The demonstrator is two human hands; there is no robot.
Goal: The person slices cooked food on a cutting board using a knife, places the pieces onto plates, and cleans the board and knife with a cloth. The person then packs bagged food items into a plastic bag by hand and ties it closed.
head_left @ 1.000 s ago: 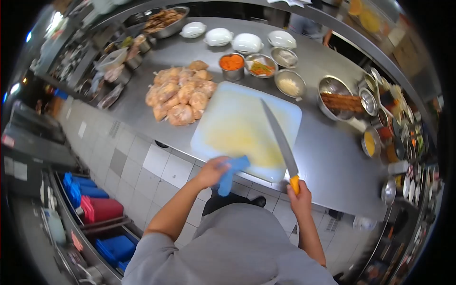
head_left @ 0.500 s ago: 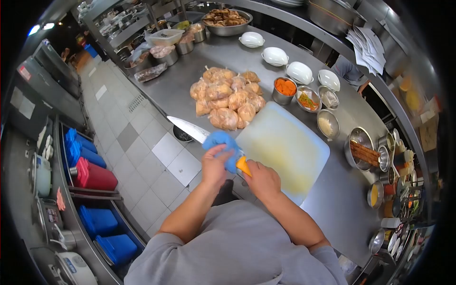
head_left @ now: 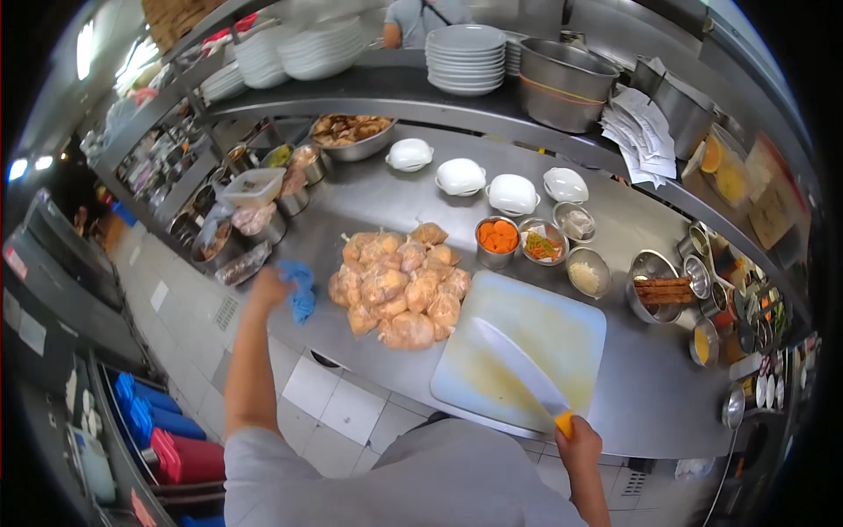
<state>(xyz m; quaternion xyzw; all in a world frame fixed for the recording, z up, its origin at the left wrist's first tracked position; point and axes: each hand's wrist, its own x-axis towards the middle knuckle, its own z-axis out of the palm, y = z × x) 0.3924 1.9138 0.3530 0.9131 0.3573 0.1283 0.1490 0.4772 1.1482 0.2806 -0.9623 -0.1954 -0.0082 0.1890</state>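
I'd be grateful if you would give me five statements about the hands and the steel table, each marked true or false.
1. The right hand holds the knife by its yellow handle. True.
2. The blue cloth lies on the cutting board. False: the blue cloth is beside the left hand, left of the filled plastic bags.
3. The knife's blade is over the cutting board. True.
4. Only two handled white dishes are on the steel table. False: four handled white dishes are on the steel table.
5. The metal cup of orange slices stands to the right of the filled plastic bags. True.
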